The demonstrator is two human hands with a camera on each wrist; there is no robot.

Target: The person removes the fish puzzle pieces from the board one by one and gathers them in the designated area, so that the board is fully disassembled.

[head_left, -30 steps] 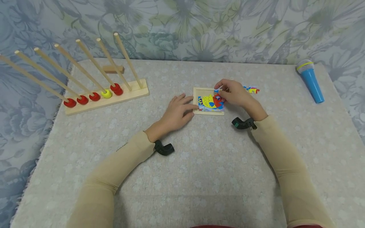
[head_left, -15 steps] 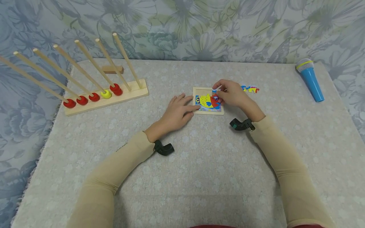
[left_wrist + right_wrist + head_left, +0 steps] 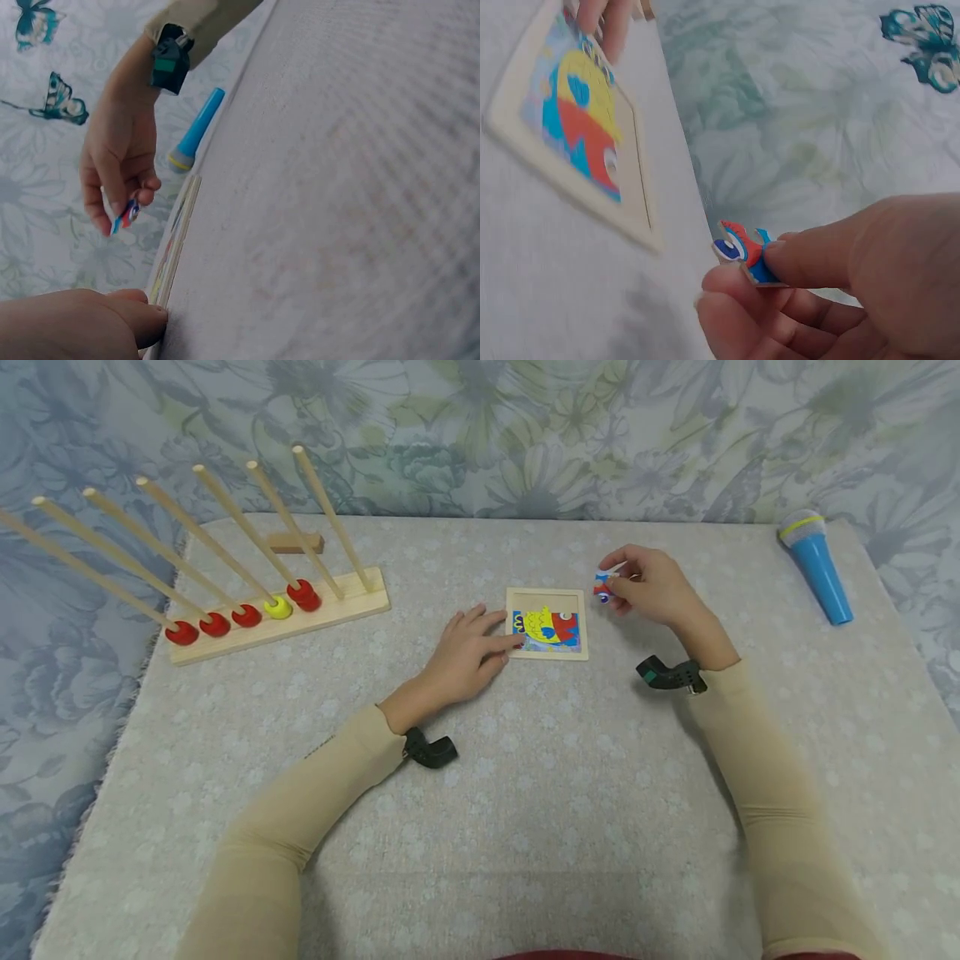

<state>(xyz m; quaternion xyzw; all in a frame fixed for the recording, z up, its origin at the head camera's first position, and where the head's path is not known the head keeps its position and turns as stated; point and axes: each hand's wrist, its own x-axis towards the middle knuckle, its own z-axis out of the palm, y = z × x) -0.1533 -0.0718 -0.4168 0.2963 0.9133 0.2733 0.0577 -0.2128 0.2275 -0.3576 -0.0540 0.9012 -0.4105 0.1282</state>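
Observation:
A jigsaw puzzle piece (image 3: pixel 744 253), red and blue with part of an eye on it, is pinched between the thumb and fingers of my right hand (image 3: pixel 651 583). That hand is in the air, to the right of the wooden puzzle tray (image 3: pixel 587 625) and slightly behind it. In the tray lies a partly assembled yellow and red fish picture (image 3: pixel 546 628); bare wood shows along its top. My left hand (image 3: pixel 468 656) rests at the tray's left side, fingers spread, one fingertip over the picture's lower left corner. In the left wrist view its thumb (image 3: pixel 142 319) touches the tray's edge.
At the left stands a wooden peg stand (image 3: pixel 352 599) with tall rods and several red rings and one yellow ring (image 3: pixel 277 607). Behind it lies a small wooden block (image 3: pixel 295 543). A blue toy microphone (image 3: pixel 819 568) lies at the back right. A patterned wall (image 3: pixel 480 443) borders the table's far edge.
My right hand has lifted the eye piece out of the tray and carried it right and back. It now covers where loose pieces were seen. The left hand has stayed put.

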